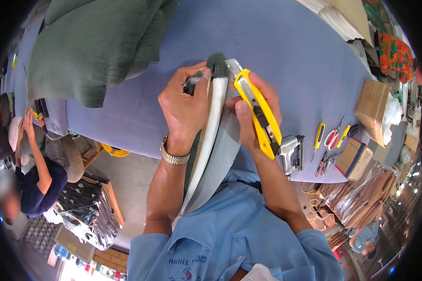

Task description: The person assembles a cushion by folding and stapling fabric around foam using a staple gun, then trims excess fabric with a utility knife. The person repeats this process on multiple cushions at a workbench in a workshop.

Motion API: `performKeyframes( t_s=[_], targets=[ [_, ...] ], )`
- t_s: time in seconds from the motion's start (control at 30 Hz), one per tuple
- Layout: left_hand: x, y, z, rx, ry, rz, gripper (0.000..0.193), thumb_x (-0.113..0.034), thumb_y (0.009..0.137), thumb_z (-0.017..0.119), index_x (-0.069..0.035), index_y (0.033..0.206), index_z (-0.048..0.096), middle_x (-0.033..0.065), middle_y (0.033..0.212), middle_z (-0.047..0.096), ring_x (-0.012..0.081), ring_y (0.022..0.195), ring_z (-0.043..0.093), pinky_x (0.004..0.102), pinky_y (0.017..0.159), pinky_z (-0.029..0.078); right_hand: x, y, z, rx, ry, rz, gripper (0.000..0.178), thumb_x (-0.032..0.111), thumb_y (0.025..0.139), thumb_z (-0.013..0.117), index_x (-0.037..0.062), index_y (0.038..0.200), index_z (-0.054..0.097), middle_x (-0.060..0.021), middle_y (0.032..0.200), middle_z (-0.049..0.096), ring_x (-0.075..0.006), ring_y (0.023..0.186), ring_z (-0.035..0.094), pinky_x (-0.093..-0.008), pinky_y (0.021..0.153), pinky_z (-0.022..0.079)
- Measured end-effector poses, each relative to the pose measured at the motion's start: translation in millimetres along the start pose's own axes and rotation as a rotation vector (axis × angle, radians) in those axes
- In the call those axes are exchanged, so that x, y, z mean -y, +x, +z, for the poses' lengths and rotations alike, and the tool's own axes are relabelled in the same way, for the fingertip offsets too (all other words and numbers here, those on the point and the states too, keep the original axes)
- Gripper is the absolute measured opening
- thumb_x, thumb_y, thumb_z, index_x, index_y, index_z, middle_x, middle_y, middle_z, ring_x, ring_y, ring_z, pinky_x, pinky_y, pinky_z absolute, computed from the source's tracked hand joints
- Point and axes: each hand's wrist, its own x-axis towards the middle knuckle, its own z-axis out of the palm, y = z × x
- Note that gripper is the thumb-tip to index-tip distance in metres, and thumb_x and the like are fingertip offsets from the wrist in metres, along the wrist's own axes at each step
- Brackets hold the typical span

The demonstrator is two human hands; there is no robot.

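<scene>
Green fabric [217, 64] | between clamped left fingers [202, 82] | yellow cutter [263, 118] | inside clamped right fingers [243, 110]

This is looking like a fabric workshop: a yellow plastic utility knife [261, 112] is being held, a silver metal staple gun [290, 151] and dark-green cloth [94, 51] are lying on a blue-grey tabletop [305, 70], and plastic-wrapped brown stacks [358, 192] are standing nearby.

The yellow cutter [261, 112] partly hides the right hand [247, 124]; green fabric [98, 49] is cropped above.
</scene>
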Motion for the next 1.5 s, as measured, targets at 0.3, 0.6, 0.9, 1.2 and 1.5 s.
performKeyframes(
  t_s=[0.3, 0.6, 0.9, 1.2, 1.5],
  targets=[
    [-5.9, -5.0, 4.0, 0.018, 0.019, -0.063, 0.012, -0.010, 0.094, 0.075, 0.002, 0.096, 0.073, 0.0112, 0.104, 0.080, 0.0125, 0.083, 0.072, 0.0288, 0.075, 0.056, 20.7, -1.8, 3.0, 0.001, -0.330, -0.240, 0.041, 0.006, 0.089, 0.079, -0.0005, 0.127, 0.066, -0.0174, 0.114, 0.074, -0.0212, 0.092, 0.074, -0.0296, 0.083, 0.058],
    [-17.6, -11.3, 12.2, 0.038, -0.032, -0.075, 0.011, -0.008, 0.094, 0.073, 0.003, 0.095, 0.072, 0.0127, 0.107, 0.080, 0.0128, 0.086, 0.072, 0.0291, 0.078, 0.056, 27.4, -0.5, -2.3, 0.021, -0.452, -0.268, 0.036, 0.009, 0.090, 0.078, 0.0014, 0.124, 0.067, -0.0133, 0.111, 0.073, -0.0163, 0.086, 0.070, -0.0267, 0.080, 0.056],
    [-22.6, -22.6, 24.5, 0.053, -0.115, -0.071, 0.011, -0.007, 0.096, 0.070, 0.003, 0.100, 0.074, 0.0143, 0.110, 0.079, 0.0134, 0.093, 0.073, 0.0286, 0.083, 0.056, 33.1, -4.5, -12.5, -0.028, -0.506, -0.273, 0.033, 0.009, 0.089, 0.078, 0.0020, 0.120, 0.068, -0.0109, 0.099, 0.071, -0.0141, 0.076, 0.067, -0.0257, 0.071, 0.054],
    [-23.7, -30.9, 33.0, 0.060, -0.109, -0.059, 0.015, -0.010, 0.098, 0.070, 0.004, 0.102, 0.074, 0.0140, 0.109, 0.079, 0.0159, 0.096, 0.073, 0.0288, 0.086, 0.056, 40.3, -6.8, -24.2, -0.046, -0.555, -0.298, 0.035, 0.004, 0.083, 0.079, 0.0007, 0.117, 0.068, -0.0149, 0.101, 0.071, -0.0236, 0.080, 0.070, -0.0298, 0.072, 0.057],
    [-23.7, -35.3, 35.7, 0.036, -0.149, -0.003, 0.011, -0.006, 0.100, 0.069, 0.003, 0.102, 0.074, 0.0123, 0.106, 0.079, 0.0150, 0.095, 0.073, 0.0276, 0.082, 0.056, 35.6, -9.6, -22.3, -0.095, -0.494, -0.303, 0.034, 0.003, 0.083, 0.079, -0.0017, 0.114, 0.067, -0.0237, 0.121, 0.071, -0.0324, 0.106, 0.073, -0.0348, 0.087, 0.059]
  ],
)
